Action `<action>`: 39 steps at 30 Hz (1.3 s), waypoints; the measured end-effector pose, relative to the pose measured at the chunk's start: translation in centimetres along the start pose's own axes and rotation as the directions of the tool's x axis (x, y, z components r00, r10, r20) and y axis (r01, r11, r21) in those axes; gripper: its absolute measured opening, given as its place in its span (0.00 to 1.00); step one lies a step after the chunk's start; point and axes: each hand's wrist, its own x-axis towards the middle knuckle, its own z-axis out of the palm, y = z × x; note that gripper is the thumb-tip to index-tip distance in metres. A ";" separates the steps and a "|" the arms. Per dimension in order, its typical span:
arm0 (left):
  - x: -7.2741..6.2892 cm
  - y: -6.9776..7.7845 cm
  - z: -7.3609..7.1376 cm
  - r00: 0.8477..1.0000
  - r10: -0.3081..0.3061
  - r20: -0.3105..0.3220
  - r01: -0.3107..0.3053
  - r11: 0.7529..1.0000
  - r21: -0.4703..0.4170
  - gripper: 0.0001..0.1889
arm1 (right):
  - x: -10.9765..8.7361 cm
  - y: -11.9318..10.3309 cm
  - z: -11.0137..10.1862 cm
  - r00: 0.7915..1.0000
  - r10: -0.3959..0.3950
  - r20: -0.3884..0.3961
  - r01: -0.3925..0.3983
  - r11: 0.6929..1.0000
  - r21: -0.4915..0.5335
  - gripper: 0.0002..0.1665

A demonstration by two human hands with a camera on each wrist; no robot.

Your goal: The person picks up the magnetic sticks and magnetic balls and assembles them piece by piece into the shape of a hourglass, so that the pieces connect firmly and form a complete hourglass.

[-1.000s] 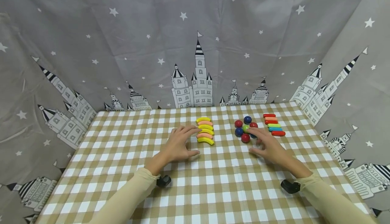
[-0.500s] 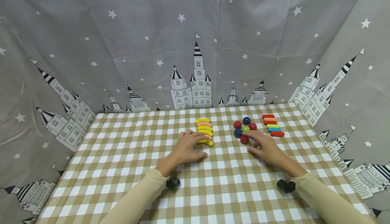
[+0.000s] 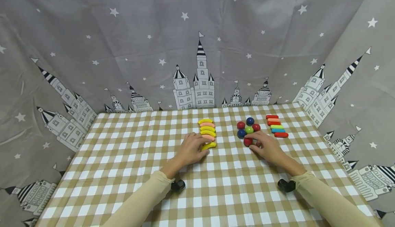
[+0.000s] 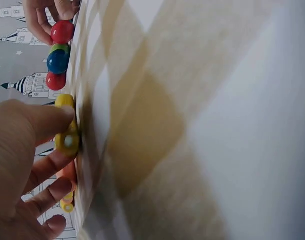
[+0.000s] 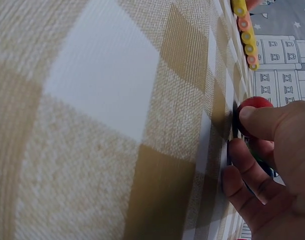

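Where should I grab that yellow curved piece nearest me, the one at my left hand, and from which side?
Probably across the middle of the yellow curved piece, from the near side: thumb of the left hand on its near edge, fingers on the far edge. It is longer than wide, so a crosswise pinch should suit, and no other piece blocks its near side.
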 end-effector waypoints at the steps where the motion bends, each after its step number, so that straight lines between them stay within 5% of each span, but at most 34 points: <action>1: 0.0 0.0 0.1 1.000 0.002 -0.008 -0.002 1.000 0.005 0.17 | 0.0 0.0 0.0 1.000 0.003 0.000 -0.003 1.000 0.002 0.25; 10: 0.2 0.2 0.9 0.998 -0.028 -0.057 0.027 0.999 -0.029 0.11 | 0.1 0.3 0.2 1.000 0.014 0.023 -0.014 1.000 0.011 0.24; 26: 0.1 0.3 0.8 0.991 -0.123 -0.057 0.115 0.985 -0.130 0.07 | 0.1 0.1 0.0 0.996 0.076 0.047 -0.079 0.995 0.060 0.23; 39: -1.1 0.7 -0.3 0.962 -0.265 -0.065 0.241 0.938 -0.249 0.09 | 0.1 -0.8 -0.5 0.993 0.069 0.096 -0.083 0.986 0.143 0.23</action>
